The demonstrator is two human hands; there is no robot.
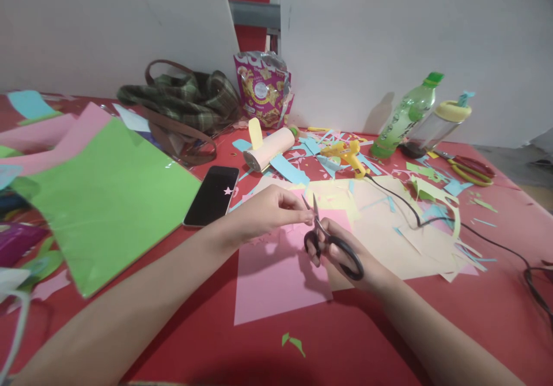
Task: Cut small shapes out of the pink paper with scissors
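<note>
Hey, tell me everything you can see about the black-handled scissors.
The scissors have two black, plastic-looking finger loops and slim, greyish metal-looking blades, parted in a narrow V. The right hand grips the loops, with the tips pointing away from the person, above the pink paper. The left hand's fingertips are right beside the blades; whether they touch is unclear.

Far left, a dark green plaid fabric bag (190, 99) lies just beside a purple foil snack packet (262, 89). Nearer, on the left, lies a black-screened rectangular phone (211, 199). Far right, a green-capped translucent plastic bottle (408, 118) stands beside a clear, yellow-topped cup (438, 129).
</note>
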